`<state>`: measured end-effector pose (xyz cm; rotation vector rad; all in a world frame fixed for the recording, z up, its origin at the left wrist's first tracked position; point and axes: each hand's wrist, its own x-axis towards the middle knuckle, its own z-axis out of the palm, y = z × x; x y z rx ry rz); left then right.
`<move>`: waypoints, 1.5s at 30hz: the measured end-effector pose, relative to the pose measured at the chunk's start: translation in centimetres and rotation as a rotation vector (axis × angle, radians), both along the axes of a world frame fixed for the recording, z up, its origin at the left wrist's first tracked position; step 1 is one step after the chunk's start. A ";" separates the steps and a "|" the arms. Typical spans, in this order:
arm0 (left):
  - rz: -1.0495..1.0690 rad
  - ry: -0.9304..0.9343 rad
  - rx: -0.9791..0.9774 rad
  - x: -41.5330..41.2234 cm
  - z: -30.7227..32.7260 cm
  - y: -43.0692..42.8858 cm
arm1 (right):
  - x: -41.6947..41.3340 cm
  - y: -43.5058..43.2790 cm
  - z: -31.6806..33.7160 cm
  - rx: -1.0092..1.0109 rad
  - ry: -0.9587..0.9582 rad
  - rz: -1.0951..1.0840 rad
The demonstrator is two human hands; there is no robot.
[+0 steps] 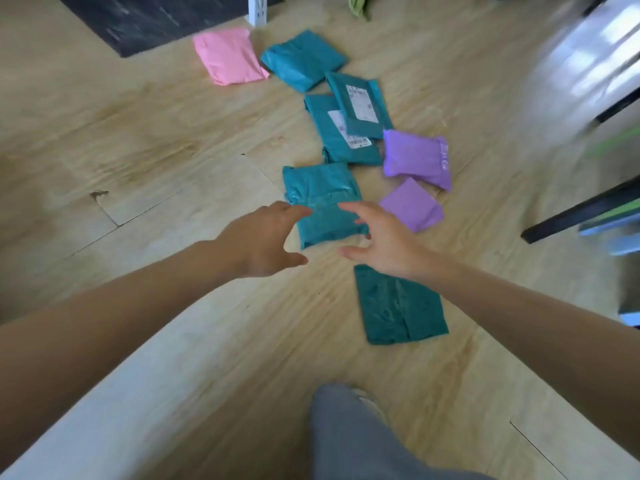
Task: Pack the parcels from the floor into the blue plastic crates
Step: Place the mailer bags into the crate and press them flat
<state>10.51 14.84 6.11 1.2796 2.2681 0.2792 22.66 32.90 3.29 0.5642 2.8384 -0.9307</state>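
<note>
- A dark mat [145, 19] lies on the wooden floor [138, 140] at the far left, with a white post [257, 8] standing at its right edge.
- A pink parcel [228, 57] lies just right of the mat, touching a teal parcel [303, 58] beside it.
- The left hand [266, 237] reaches forward with fingers spread wide and holds nothing; its fingertips are at the left edge of the nearest middle teal parcel [322, 202].
- Beyond that one, two labelled teal parcels overlap: the lower [337, 140] lies partly under the upper [360, 105].
- A grey trouser leg [349, 438] shows at the bottom centre.
- The right hand [377, 237] is also open and empty, fingers spread, over the same parcel's right edge.
- Under the right wrist lies a dark teal parcel [398, 306], flat on the floor.
- Two purple parcels lie to the right: the smaller [412, 206] near the right hand, the larger [417, 157] just behind it.
- Dark furniture [581, 209] at the far right is blurred; I cannot make out a blue crate there for certain.
</note>
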 end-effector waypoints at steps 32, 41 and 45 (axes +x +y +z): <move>0.332 -0.605 -0.149 14.3 -16.9 13.0 | 14.6 11.3 -14.0 -0.242 -0.342 -0.499; 0.446 -0.524 -0.075 12.4 -14.3 10.7 | 13.4 9.2 -12.3 -0.267 -0.209 -0.472; 0.491 -0.457 -0.056 10.7 -12.3 8.7 | 11.6 7.1 -11.7 -0.240 -0.123 -0.415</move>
